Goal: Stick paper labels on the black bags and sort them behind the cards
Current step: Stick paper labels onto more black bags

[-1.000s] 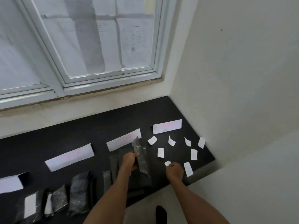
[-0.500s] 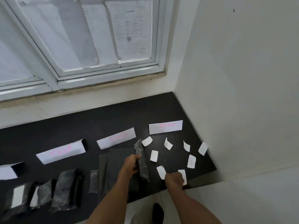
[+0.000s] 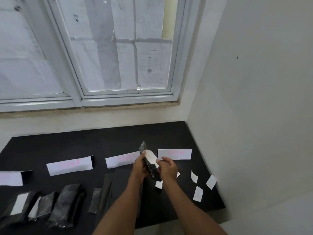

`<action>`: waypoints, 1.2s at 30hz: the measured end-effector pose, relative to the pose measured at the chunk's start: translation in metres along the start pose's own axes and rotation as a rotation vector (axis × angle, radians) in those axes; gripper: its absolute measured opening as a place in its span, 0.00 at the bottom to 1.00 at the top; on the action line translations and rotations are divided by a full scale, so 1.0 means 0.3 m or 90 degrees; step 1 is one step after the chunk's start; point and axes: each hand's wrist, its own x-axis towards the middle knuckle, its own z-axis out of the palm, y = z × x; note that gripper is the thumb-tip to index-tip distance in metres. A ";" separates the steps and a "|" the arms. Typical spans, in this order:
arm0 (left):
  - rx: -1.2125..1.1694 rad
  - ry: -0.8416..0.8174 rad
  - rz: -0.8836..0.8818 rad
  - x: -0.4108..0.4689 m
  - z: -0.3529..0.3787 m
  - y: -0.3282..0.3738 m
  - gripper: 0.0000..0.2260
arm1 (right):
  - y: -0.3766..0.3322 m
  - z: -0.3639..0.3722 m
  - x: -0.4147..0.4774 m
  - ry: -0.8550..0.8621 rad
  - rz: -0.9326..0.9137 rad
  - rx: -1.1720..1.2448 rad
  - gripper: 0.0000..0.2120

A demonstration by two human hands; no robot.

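Head view, single entry. Landmark: the rightmost card (image 3: pixel 174 154), standing on the black desk (image 3: pixel 169 133).

- Black bag (image 3: pixel 151 164): held above the desk just left of that card, tilted on end. Left hand (image 3: pixel 139 167) closed around its lower body.
- Paper label (image 3: pixel 151 157): lying against the bag's upper face. Right hand (image 3: pixel 167 168) pinching its near edge between fingertips.
- Loose labels (image 3: pixel 198 193): scattered on the desk below the card.
- Labelled bags (image 3: pixel 20 203): far left of the card, with unlabelled ones beside them.

Step in hand, as judged: sticking. Advisable to square the label on the flattest face, press from one edge across to avoid creases, and keep the left grip firm so the crinkled plastic does not buckle.
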 end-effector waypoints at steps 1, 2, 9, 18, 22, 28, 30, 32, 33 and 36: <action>-0.011 -0.004 0.008 -0.004 0.005 0.009 0.16 | -0.007 0.012 -0.010 0.002 -0.007 -0.003 0.12; -0.022 -0.005 0.016 -0.003 0.007 0.017 0.16 | -0.014 0.021 -0.021 0.008 -0.014 -0.003 0.11; -0.011 0.016 0.086 -0.033 -0.006 0.046 0.12 | -0.035 0.040 -0.076 0.057 -0.042 -0.002 0.09; -0.015 0.030 0.096 -0.028 0.002 0.052 0.09 | -0.030 0.033 -0.081 0.039 -0.067 -0.019 0.10; -0.009 0.026 0.099 -0.025 0.014 0.050 0.10 | -0.019 0.028 -0.070 0.047 -0.071 -0.025 0.11; -0.003 0.036 0.115 -0.025 0.011 0.054 0.13 | -0.021 0.031 -0.070 0.058 -0.080 -0.023 0.11; -0.001 0.034 0.121 -0.025 0.012 0.055 0.14 | -0.022 0.032 -0.068 0.060 -0.082 -0.024 0.11; 0.000 0.032 0.129 -0.028 0.015 0.055 0.15 | -0.015 0.032 -0.061 0.058 -0.092 -0.029 0.11; 0.003 0.032 0.135 -0.029 0.015 0.054 0.14 | -0.011 0.030 -0.059 0.053 -0.100 -0.031 0.11; 0.017 0.025 0.150 -0.033 0.015 0.046 0.13 | -0.001 0.023 -0.052 0.046 -0.139 -0.073 0.13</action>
